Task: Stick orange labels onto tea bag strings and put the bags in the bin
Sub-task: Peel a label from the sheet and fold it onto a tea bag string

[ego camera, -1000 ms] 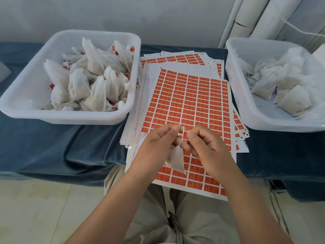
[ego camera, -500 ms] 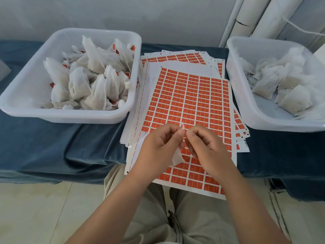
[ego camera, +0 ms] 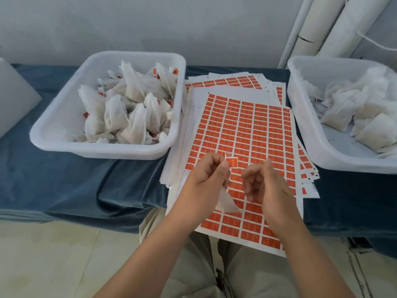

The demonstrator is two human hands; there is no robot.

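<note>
My left hand (ego camera: 206, 179) pinches an orange label (ego camera: 233, 161) on the string of a white tea bag (ego camera: 225, 201), which hangs under the palm. My right hand (ego camera: 264, 183) is just to the right, blurred, fingers loosely curled and holding nothing. Both hands hover over the top sheet of orange labels (ego camera: 242, 127). The white bin on the left (ego camera: 103, 145) holds several labelled tea bags (ego camera: 129, 110). The white bin on the right (ego camera: 309, 134) holds several tea bags without labels (ego camera: 356, 110).
More label sheets (ego camera: 227, 81) are fanned under the top one on the blue cloth-covered table (ego camera: 75, 179). White pipes (ego camera: 318, 26) stand against the wall at the back right. A pale object (ego camera: 12, 93) lies at the far left. My knees are below the table edge.
My right hand has let go of the string and drawn away to the right. The left hand keeps the label and bag, and the label now shows stuck on the string.
</note>
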